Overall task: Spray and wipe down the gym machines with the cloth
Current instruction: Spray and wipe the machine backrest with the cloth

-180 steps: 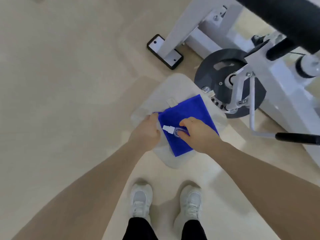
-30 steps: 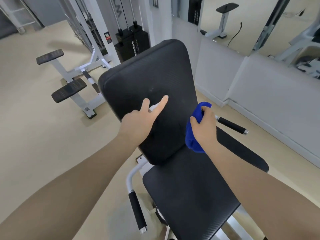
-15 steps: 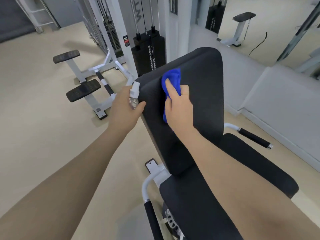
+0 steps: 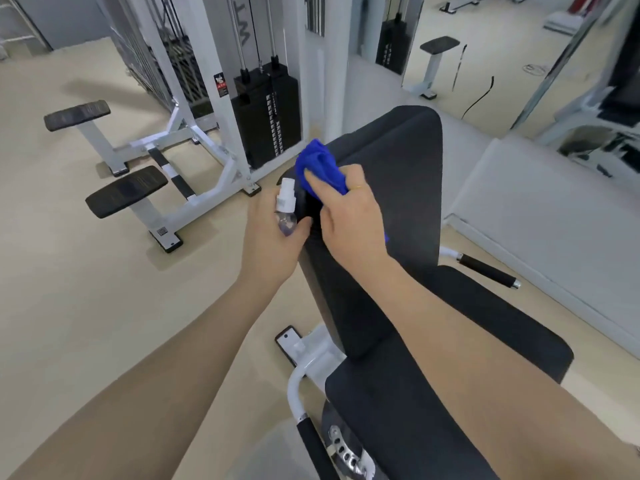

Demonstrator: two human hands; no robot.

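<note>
A black padded backrest (image 4: 405,188) rises in front of me, with the black seat pad (image 4: 433,393) below it. My right hand (image 4: 349,223) presses a bunched blue cloth (image 4: 320,168) against the backrest's upper left edge, fingers over the cloth. My left hand (image 4: 270,240) grips a small clear spray bottle (image 4: 285,211) with a white nozzle, upright, just left of the backrest edge and close to the cloth.
A white cable machine with a black weight stack (image 4: 266,112) stands behind. Two black pads on white posts (image 4: 126,190) sit at the left. Black-gripped handles (image 4: 488,271) flank the seat. A mirror wall (image 4: 519,64) runs along the right.
My right hand has slid the cloth left and down to the backrest's upper left edge. The left hand still holds the bottle beside the edge.
</note>
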